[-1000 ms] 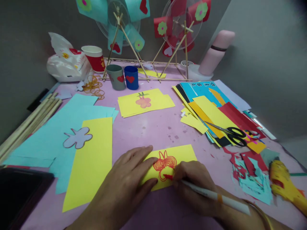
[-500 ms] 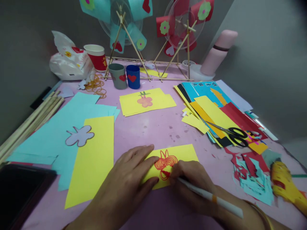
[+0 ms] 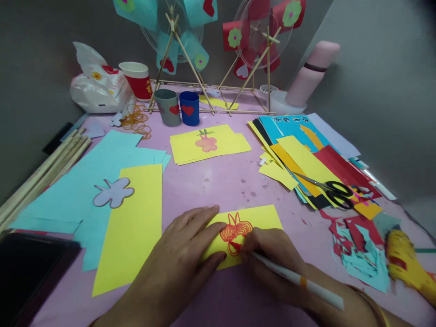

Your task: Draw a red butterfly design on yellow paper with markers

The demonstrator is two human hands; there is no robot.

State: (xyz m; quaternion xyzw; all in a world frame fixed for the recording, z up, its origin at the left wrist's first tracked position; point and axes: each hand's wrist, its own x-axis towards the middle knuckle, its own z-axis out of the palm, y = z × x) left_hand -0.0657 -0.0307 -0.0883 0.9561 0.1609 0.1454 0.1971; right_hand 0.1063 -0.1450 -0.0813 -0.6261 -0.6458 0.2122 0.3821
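My right hand (image 3: 272, 263) grips a white marker pen (image 3: 296, 278), its tip at a red butterfly drawing (image 3: 235, 230) on a small yellow card (image 3: 264, 217). Curved red lines fill the butterfly's upper wings, and a lower wing shows some red too. Pressed flat on the card's left part is my left hand (image 3: 184, 250), fingers spread. Left of it lies a larger yellow sheet (image 3: 136, 227), with a pale purple butterfly cutout (image 3: 114, 193) across its edge. Farther back, a pink butterfly picture (image 3: 206, 143) sits on another yellow card (image 3: 231, 143).
Black-handled scissors (image 3: 335, 190) rest on coloured papers at the right, near paper scraps (image 3: 361, 254) and a yellow glue gun (image 3: 405, 259). A dark phone (image 3: 34, 277) lies front left. Cups (image 3: 189, 109), stick-framed pinwheels (image 3: 173, 32) and a pink bottle (image 3: 311, 75) stand behind.
The marker has shifted very slightly at the lower part of the drawing. My left hand stays in place on the card.
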